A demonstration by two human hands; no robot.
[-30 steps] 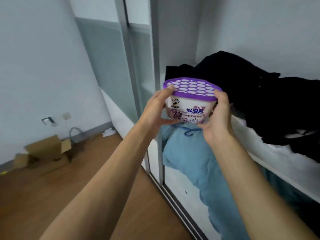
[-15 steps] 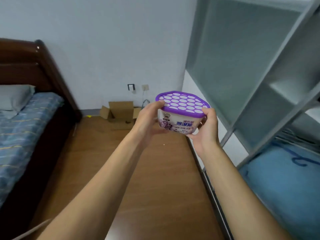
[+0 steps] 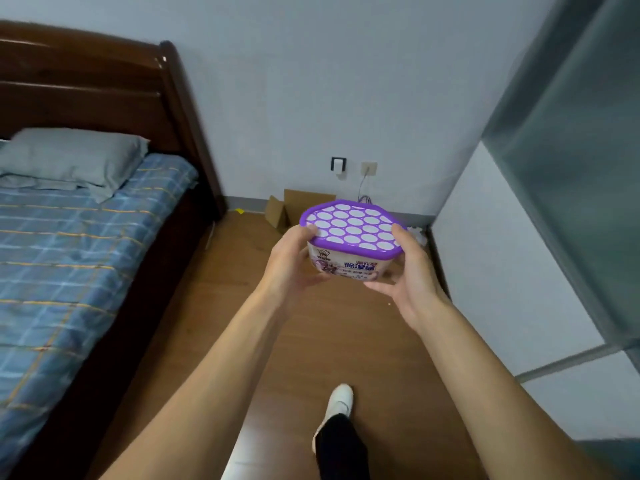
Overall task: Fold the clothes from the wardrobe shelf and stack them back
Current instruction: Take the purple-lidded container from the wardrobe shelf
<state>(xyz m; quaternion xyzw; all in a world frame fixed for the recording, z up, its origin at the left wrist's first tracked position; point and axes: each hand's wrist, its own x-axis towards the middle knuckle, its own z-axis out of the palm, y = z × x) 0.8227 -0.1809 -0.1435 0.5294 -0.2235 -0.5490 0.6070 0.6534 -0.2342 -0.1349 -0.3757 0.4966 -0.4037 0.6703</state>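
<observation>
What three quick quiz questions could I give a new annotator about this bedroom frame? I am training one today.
1. True or false: only one hand holds the purple-lidded dehumidifier box.
2. What lies at the head of the bed?
3. What stands on the floor against the far wall: A) cardboard box, B) laundry basket, C) chair?

Key:
1. False: the left hand and right hand both hold it.
2. A grey pillow.
3. A, the cardboard box.

I stand in a home bedroom: a dark wooden bed point(image 3: 104, 109) with pillow point(image 3: 69, 161) and checked sheet point(image 3: 69, 265), wood floor point(image 3: 225, 323), a wardrobe point(image 3: 571, 168) beside me.
</observation>
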